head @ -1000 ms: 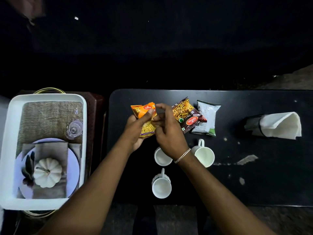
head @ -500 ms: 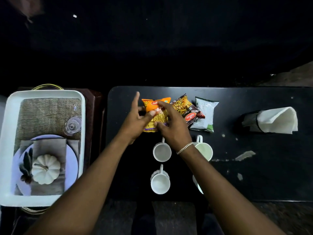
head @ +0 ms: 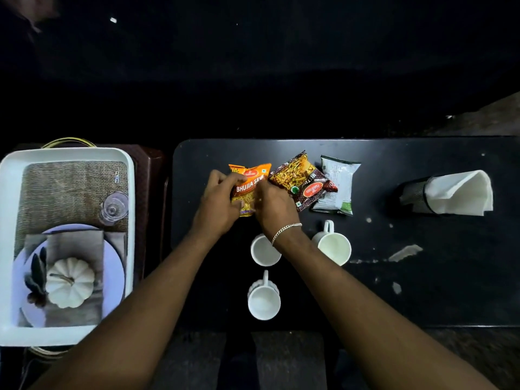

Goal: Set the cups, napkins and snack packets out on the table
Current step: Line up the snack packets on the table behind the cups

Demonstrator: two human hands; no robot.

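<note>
Gripping orange foil snack packet (head: 251,178) with left hand (head: 218,205), fingers now curled, no longer spread. Pinching its opposite edge with right hand (head: 274,205).

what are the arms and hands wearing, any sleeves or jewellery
No sleeves show: the left forearm and right forearm are bare to the frame's edge. A silver-coloured chain bracelet circles the wrist behind the right hand. The left hand and its wrist wear nothing visible. No gloves or watch; hidden fingers could carry a ring.
</note>
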